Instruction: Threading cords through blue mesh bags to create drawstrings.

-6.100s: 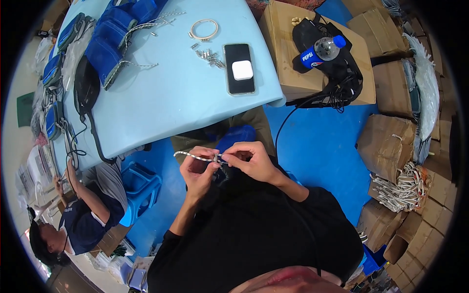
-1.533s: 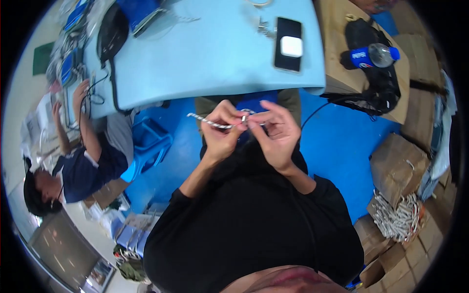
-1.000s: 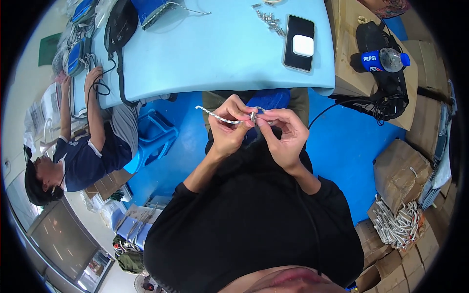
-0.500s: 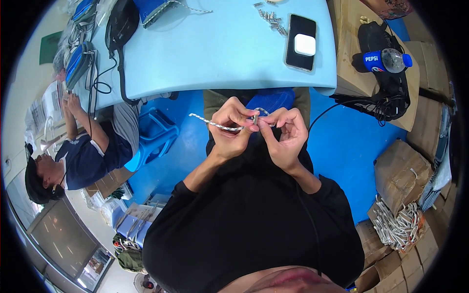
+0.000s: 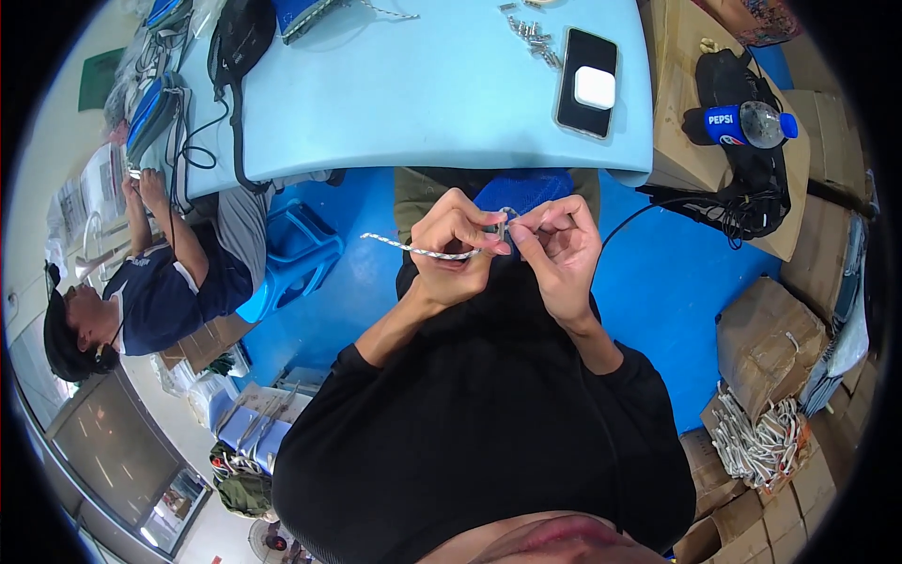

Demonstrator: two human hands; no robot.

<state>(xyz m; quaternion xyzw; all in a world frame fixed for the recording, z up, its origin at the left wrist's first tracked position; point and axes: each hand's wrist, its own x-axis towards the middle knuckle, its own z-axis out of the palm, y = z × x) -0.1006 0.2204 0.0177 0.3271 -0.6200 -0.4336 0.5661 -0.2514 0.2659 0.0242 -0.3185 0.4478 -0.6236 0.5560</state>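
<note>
In front of my body, just beyond the table's near edge, my left hand [image 5: 453,246] pinches a small metallic piece [image 5: 503,228], too small to make out fully. A white-and-dark patterned cord [image 5: 399,244] passes through that hand, its free end sticking out to the left. My right hand [image 5: 560,252] is closed at thumb and forefinger beside the same piece, on a short bend of the cord; the exact hold is partly hidden. Under both hands a blue mesh-like item [image 5: 537,188] lies on my lap.
On the light-blue table [image 5: 413,113] lie a phone [image 5: 583,117] with a white case [image 5: 595,87] on it, several small metal pieces [image 5: 537,42] and a black bag [image 5: 242,42]. A bottle [image 5: 752,125] stands right. Another person [image 5: 174,282] works at left near a blue stool [image 5: 296,254].
My right hand has shifted slightly right, and its fingers have moved on the cord. The bend between the hands now stands up more. The view has tilted a little.
</note>
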